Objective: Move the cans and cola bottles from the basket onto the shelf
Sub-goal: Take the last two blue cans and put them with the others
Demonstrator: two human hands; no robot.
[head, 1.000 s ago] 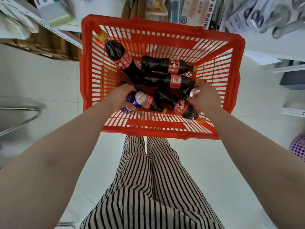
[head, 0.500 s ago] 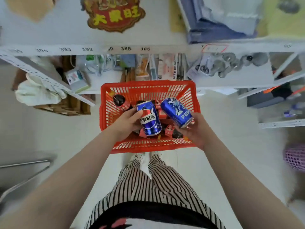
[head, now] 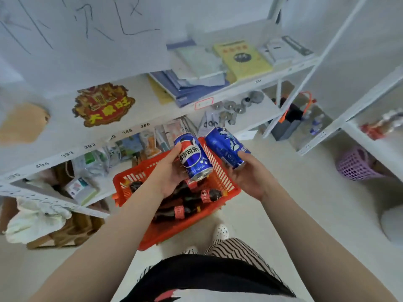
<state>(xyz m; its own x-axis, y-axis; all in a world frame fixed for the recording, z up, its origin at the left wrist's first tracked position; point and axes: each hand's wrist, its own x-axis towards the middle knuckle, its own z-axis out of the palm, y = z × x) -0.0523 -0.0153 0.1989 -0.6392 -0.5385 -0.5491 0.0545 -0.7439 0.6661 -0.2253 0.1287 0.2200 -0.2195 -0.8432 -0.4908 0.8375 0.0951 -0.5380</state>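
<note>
My left hand (head: 169, 176) grips a blue Pepsi can (head: 194, 158) and my right hand (head: 248, 174) grips a second blue can (head: 225, 147). Both cans are held tilted in the air above the red plastic basket (head: 222, 177), which stands on the floor below. Several cola bottles (head: 210, 195) with red labels lie in the basket, partly hidden by my left forearm. The white shelf (head: 141, 105) runs across in front of me, above the basket.
The shelf bears a red-and-gold emblem (head: 102, 104), a tan paper piece (head: 23, 122), blue folders (head: 187, 86) and a yellow booklet (head: 241, 57). Lower tiers hold small goods. A purple basket (head: 354, 164) sits at the right, a cardboard box with white cloth (head: 37, 221) at the left.
Both hands took a can each out of the basket and have raised them toward the shelf. My view has tilted upward, showing the upper shelf tiers.
</note>
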